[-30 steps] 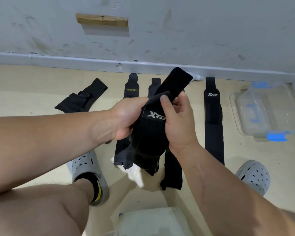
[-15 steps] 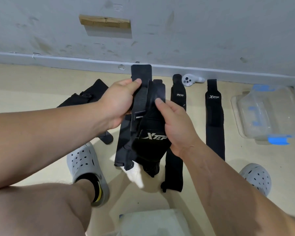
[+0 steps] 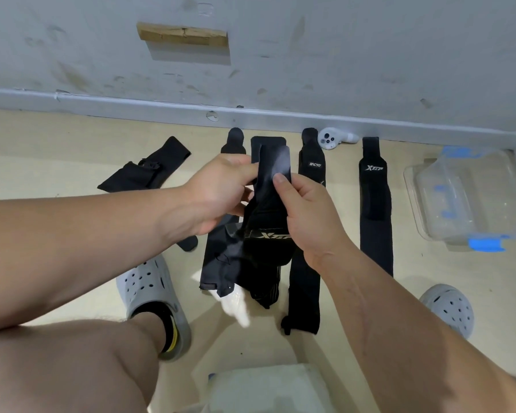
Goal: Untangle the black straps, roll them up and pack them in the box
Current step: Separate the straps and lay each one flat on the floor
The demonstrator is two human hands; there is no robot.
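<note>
Both left hand [image 3: 221, 192] and right hand [image 3: 307, 216] pinch one strap [image 3: 274, 163] (box [image 3: 459, 201] lies apart).

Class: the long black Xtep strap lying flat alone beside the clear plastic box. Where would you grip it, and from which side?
Probably the narrow tab end of the long black Xtep strap, by the wall. It lies flat and straight on the floor, so pinch from above; the narrow end fits between thumb and finger.
</note>
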